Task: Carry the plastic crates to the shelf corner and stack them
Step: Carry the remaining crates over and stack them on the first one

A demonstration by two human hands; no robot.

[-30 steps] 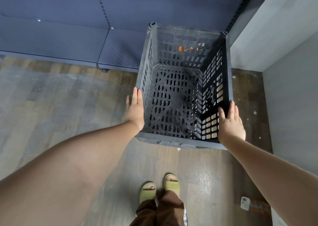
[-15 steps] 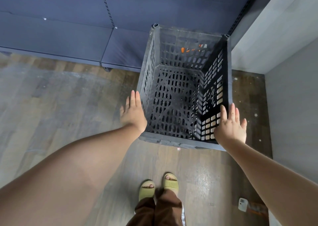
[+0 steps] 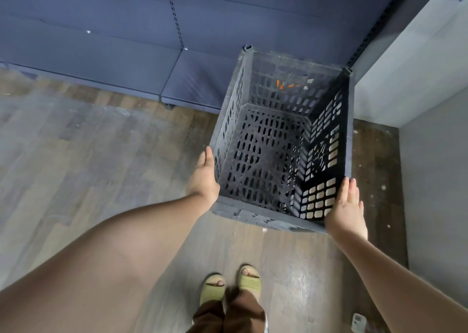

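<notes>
— At the shelf corner: where does the crate (image 3: pixel 283 145) sit?
— Dark, slotted, open side up, between the blue shelf (image 3: pixel 106 61) base and the grey wall (image 3: pixel 415 61). What it rests on is hidden.
— Hands?
— Left hand (image 3: pixel 203 178) flat against the left wall's outside, fingers straight. Right hand (image 3: pixel 345 212) flat at the near right corner, fingers straight. Neither grasps.
— Below?
— Wood floor (image 3: pixel 88 160), green sandals (image 3: pixel 229 285), small white object (image 3: pixel 358 322) by the wall.
</notes>
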